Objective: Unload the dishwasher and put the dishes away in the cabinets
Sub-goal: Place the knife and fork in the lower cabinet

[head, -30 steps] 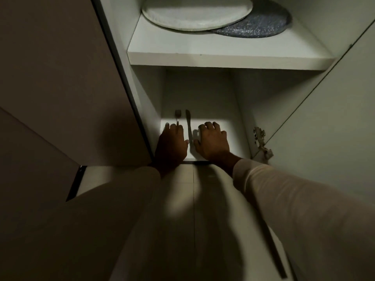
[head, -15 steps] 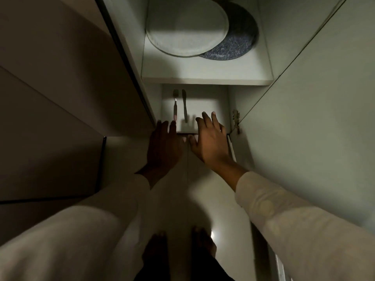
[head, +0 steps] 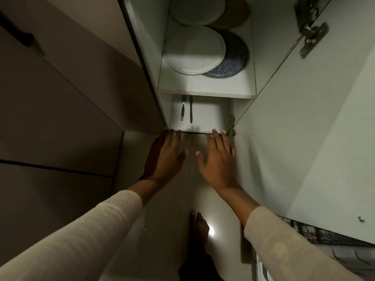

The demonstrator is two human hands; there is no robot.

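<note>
So, head view, peering down into an open cabinet (head: 147,57). Got a fork (head: 182,111) and a table knife (head: 190,110) lying just beside each other, not touching, at the back-left of the bottom shelf (head: 211,116), handles pointing toward the shelf's front edge. Holding nothing in either hand: left hand (head: 165,157) and right hand (head: 218,162) both spread flat, fingers straight, fingertips right at that front edge. Seeing a pale plate (head: 192,49) overlapping a speckled dark plate (head: 235,57) one level above the bottom shelf, more plates (head: 196,10) higher up. Also catching a dishwasher rack (head: 324,235) well off to the shelf's right. Guessing light, stiff, slick metal for the cutlery, so pinch by the handles. Probably heavier, smooth and breakable for the plates, so grip the rims with both hands.
</note>
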